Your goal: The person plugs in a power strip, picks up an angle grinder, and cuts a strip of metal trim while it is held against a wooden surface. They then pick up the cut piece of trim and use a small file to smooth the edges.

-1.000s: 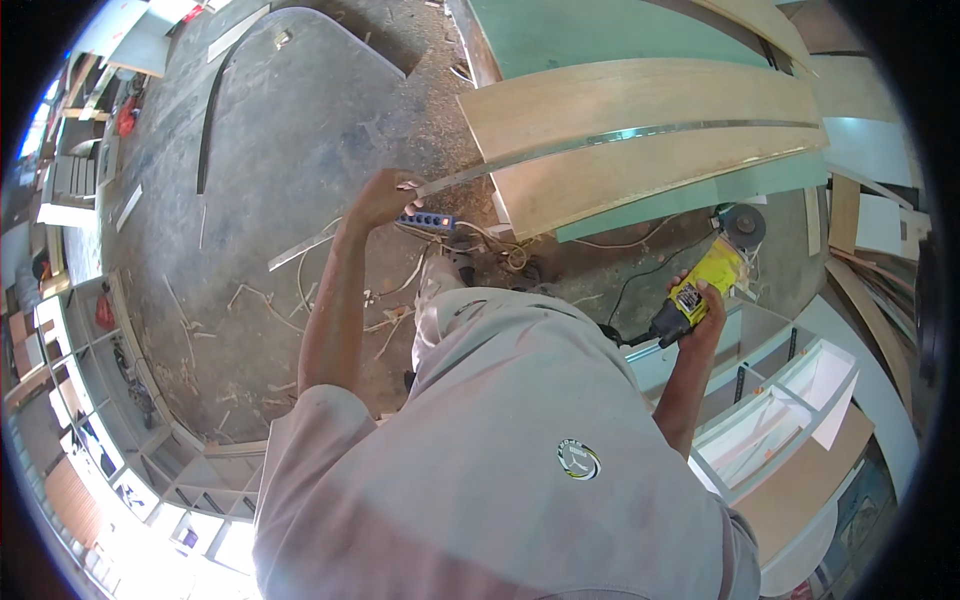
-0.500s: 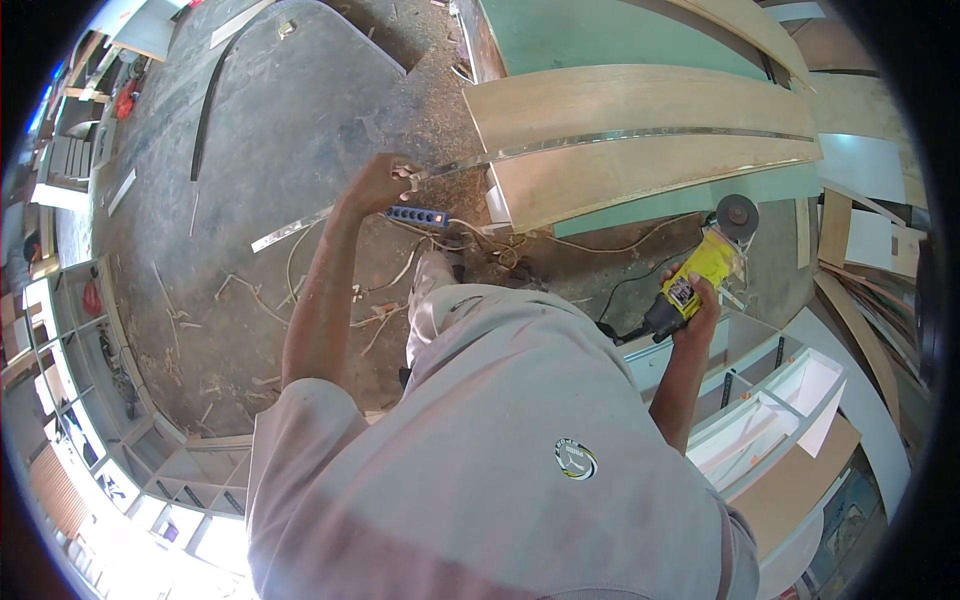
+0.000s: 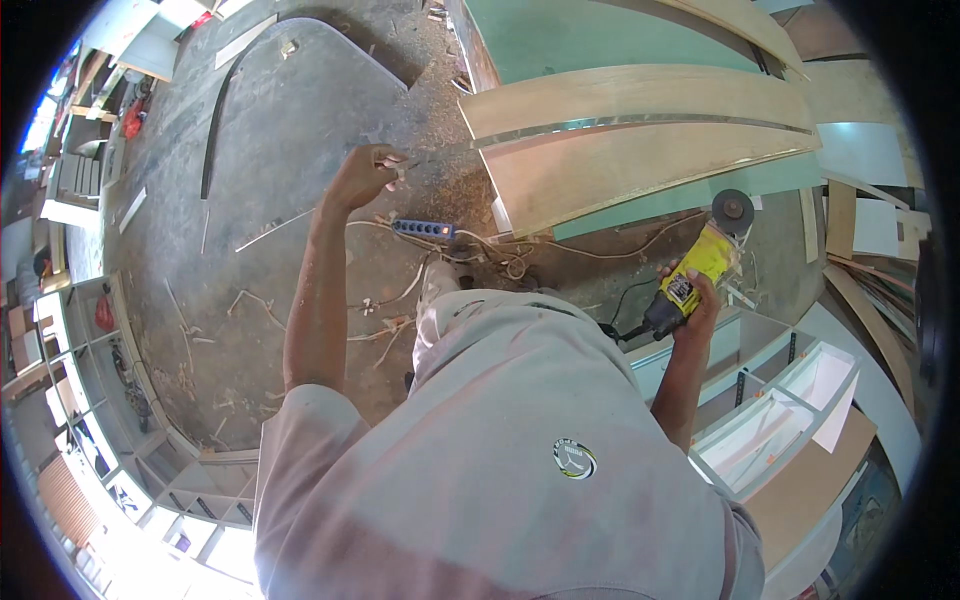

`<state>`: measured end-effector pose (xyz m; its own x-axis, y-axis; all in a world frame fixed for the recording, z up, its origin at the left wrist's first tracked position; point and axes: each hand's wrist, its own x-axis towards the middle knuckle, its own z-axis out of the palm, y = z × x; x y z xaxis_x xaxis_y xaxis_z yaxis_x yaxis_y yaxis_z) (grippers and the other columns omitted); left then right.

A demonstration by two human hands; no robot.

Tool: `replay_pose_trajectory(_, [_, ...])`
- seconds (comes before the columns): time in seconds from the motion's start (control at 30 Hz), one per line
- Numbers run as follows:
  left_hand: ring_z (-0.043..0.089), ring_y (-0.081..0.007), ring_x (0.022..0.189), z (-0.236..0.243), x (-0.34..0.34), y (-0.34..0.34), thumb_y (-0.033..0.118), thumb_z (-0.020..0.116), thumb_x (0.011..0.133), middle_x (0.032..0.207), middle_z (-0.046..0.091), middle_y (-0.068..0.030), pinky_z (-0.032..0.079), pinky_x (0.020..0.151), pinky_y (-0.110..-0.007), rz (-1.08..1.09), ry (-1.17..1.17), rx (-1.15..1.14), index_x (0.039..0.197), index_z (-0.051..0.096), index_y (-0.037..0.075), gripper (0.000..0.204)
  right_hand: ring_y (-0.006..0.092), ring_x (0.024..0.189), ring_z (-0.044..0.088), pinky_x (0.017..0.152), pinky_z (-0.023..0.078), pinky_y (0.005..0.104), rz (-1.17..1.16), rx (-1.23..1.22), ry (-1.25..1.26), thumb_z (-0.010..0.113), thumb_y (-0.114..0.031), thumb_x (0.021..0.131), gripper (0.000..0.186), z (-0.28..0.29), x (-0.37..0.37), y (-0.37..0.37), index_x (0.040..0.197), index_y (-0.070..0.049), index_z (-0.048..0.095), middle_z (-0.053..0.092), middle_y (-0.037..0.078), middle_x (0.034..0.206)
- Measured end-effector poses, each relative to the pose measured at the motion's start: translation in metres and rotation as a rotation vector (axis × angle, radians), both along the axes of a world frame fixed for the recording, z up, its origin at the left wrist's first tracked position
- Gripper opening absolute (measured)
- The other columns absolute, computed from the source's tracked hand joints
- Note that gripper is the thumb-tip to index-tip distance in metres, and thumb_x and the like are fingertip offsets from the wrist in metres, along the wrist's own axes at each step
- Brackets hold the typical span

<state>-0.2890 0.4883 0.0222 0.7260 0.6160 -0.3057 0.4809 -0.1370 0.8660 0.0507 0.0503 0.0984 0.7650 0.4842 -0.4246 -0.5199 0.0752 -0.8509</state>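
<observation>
My left hand [image 3: 365, 178] is closed, thumb and fingers pinching a long, thin, shiny metal strip [image 3: 600, 122]. To the right the strip lies across a curved-looking plywood panel [image 3: 600, 170]; its other end [image 3: 272, 231] sticks out past my wrist, seen nearly edge-on. In my right hand [image 3: 703, 305] is a yellow and black angle grinder [image 3: 708, 255], gripped around its body. The grinder's dark round disc [image 3: 733, 210] points away from me, near the panel's lower right corner and apart from the strip. Whether the disc spins, I cannot tell.
A blue power strip [image 3: 424, 229] with trailing cables lies on the floor near my feet. Green board [image 3: 610, 35] shows under the plywood. White cabinet frames [image 3: 770, 430] stand at lower right; shelving [image 3: 140, 440] lines the left. Wood scraps and sawdust litter the floor.
My left hand has shifted slightly left and up with the metal strip. The strip has turned, its left end now showing a thin edge. The grinder stays nearly in place.
</observation>
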Motion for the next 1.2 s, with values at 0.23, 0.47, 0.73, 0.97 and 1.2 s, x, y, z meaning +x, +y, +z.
replay_pose_trajectory(0.23, [0.062,-0.0124,0.072,0.063,0.011,0.012,0.007,0.065,0.086,0.085,0.070,-0.0059,0.051,0.068,-0.029,0.003,-0.006,0.109,0.110,0.071,-0.002,0.027,0.0284,0.089,0.069,0.081,0.059,0.0375,0.001,0.026,0.005,0.066,-0.015,0.081,0.042,-0.003,0.001,-0.003,0.116,0.006,0.055,0.067,0.017,0.099])
replay_pose_trajectory(0.47, [0.059,-0.0112,0.072,0.111,0.020,0.010,0.004,0.063,0.086,0.087,0.071,-0.0072,0.049,0.065,-0.028,0.023,-0.076,0.187,0.111,0.071,-0.004,0.027,0.0268,0.086,0.070,0.077,0.059,0.0364,0.007,0.076,0.035,0.067,-0.015,0.081,0.041,-0.011,0.007,-0.007,0.115,0.005,0.056,0.068,0.015,0.098])
replay_pose_trajectory(0.73, [0.058,-0.0115,0.071,0.153,0.040,-0.003,0.003,0.063,0.085,0.086,0.070,-0.0074,0.049,0.065,-0.028,0.017,-0.078,0.282,0.109,0.071,-0.004,0.026,0.0255,0.085,0.071,0.078,0.061,0.0360,-0.023,0.148,0.036,0.068,-0.014,0.082,0.037,-0.014,0.012,-0.011,0.112,0.005,0.058,0.069,0.014,0.096])
replay_pose_trajectory(0.97, [0.063,-0.0136,0.079,0.161,0.061,-0.006,0.005,0.064,0.085,0.091,0.070,-0.0085,0.052,0.069,-0.029,-0.034,-0.059,0.278,0.113,0.069,-0.006,0.030,0.0245,0.083,0.072,0.074,0.060,0.0335,-0.031,0.106,0.009,0.068,-0.015,0.081,0.035,-0.004,0.011,-0.010,0.108,0.005,0.061,0.070,0.014,0.093])
replay_pose_trajectory(1.2, [0.064,-0.0139,0.080,0.156,0.088,-0.002,0.004,0.063,0.085,0.092,0.071,-0.0095,0.052,0.069,-0.029,-0.097,-0.104,0.273,0.114,0.069,-0.006,0.032,0.0241,0.082,0.072,0.073,0.060,0.0333,-0.046,0.094,0.024,0.070,-0.017,0.080,0.037,-0.004,0.014,-0.017,0.108,0.006,0.062,0.070,0.014,0.091])
